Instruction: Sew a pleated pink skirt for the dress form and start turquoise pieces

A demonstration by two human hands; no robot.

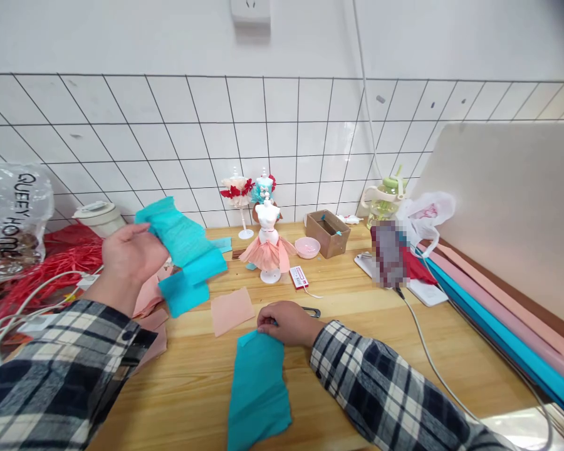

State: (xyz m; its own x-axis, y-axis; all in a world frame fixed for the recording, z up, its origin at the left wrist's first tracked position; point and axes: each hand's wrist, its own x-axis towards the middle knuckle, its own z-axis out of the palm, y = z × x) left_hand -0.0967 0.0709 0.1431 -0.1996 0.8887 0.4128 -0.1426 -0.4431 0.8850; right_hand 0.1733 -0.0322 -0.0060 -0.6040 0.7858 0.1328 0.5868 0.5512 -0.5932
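My left hand is raised over the left of the table, thumb and fingers closed on a turquoise sheet of crepe paper. More turquoise pieces lie just below that sheet. At the front middle, my right hand pinches the top edge of another turquoise crepe paper piece, which stretches toward me. A dark metal loop, perhaps a scissors handle, shows beside my right hand. Between the hands lies a peach paper square. Behind it stands a small white dress form with a peach paper skirt.
Two decorated dress forms stand near the tiled wall. A pink bowl, a cardboard box and a small white-and-red packet sit right of centre. Red shreds and cables crowd the left; paper rolls line the right edge.
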